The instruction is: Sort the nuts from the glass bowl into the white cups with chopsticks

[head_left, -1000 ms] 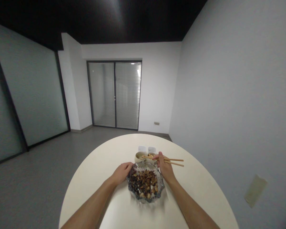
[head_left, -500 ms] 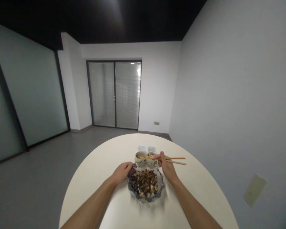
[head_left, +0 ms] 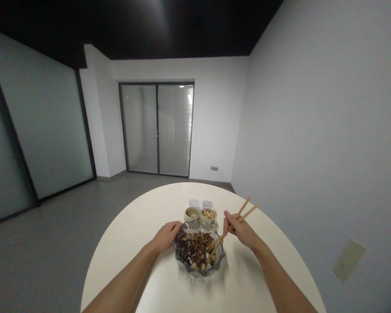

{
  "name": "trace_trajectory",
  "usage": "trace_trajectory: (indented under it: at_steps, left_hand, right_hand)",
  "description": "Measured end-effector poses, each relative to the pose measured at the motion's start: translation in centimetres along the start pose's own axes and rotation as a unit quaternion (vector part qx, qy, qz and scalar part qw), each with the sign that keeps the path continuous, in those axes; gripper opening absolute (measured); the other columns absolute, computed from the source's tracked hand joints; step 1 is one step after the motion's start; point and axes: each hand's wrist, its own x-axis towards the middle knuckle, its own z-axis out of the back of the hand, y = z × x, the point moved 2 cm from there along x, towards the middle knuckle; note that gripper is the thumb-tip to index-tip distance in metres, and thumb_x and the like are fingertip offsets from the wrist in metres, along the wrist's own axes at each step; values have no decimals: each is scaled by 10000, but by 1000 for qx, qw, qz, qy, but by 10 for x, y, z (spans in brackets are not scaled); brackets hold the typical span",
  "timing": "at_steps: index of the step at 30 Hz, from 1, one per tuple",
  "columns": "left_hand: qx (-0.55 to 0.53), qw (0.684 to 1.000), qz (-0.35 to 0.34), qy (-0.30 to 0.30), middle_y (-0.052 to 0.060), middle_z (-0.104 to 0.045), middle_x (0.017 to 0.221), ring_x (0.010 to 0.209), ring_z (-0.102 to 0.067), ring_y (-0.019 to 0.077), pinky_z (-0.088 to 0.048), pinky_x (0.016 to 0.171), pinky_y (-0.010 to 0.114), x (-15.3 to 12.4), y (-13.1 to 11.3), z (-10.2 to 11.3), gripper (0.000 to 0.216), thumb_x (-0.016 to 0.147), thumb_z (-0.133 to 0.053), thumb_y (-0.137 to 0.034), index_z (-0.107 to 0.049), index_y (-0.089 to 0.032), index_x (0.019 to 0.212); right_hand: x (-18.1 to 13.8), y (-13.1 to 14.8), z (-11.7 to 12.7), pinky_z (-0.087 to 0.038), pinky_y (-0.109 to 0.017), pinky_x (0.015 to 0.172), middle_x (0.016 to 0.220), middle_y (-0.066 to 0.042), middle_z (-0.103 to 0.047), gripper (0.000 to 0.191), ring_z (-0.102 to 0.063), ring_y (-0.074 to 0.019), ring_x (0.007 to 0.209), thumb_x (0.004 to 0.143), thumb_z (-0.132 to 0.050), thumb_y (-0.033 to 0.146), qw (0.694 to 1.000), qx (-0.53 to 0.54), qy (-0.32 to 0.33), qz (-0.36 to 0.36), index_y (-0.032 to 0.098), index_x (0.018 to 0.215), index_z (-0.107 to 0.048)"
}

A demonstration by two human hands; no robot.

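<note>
A clear glass bowl (head_left: 220, 261) with a scalloped rim stands in front of me, holding dark brown dried pieces and some pale nuts. At its upper left rim, my left hand (head_left: 167, 234) has its fingers closed on the edge. Wooden chopsticks (head_left: 247, 213) are gripped in my right hand (head_left: 239, 230), just right of the bowl. Their tips reach down into the right side of the bowl's contents; whether they pinch a piece is too small to tell. Behind the bowl are two small cups, the left cup (head_left: 188, 216) with a few pale pieces and the right cup (head_left: 206, 219) with pale nuts.
Two small white dishes or lids, the left one (head_left: 194, 202) and the right one (head_left: 207, 203), lie behind the cups. All this stands on a round white table (head_left: 124, 243). A grey wall (head_left: 313, 130) rises close on the right.
My right hand has moved the chopsticks from over the cups to the bowl, swinging their tips down into its right side. The left hand and bowl stay put.
</note>
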Motion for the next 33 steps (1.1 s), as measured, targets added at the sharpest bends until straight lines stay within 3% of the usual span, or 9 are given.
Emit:
trace_trajectory:
  at_steps: [11, 33]
  left_hand:
    - [-2, 1000, 9, 2, 49, -748, 926, 898, -630, 227, -455, 824, 285, -1, -1, 1, 543, 948, -352, -584, -709, -184, 859]
    - [7, 1000, 2, 2, 55, -739, 924, 901, -627, 224, -451, 832, 288, -1, -5, 2, 526, 959, -344, -543, -703, -174, 853]
  right_hand:
    - [-3, 4, 5, -286, -269, 494, 424, 2, -414, 753, -364, -133, 477, 930, -393, 706, 993, -105, 43, -1, 184, 477, -691]
    - [-4, 3, -2, -326, -262, 512, 468, 4, -441, 772, -388, -131, 503, 944, -348, 727, 994, -97, 57, 0, 170, 552, -711]
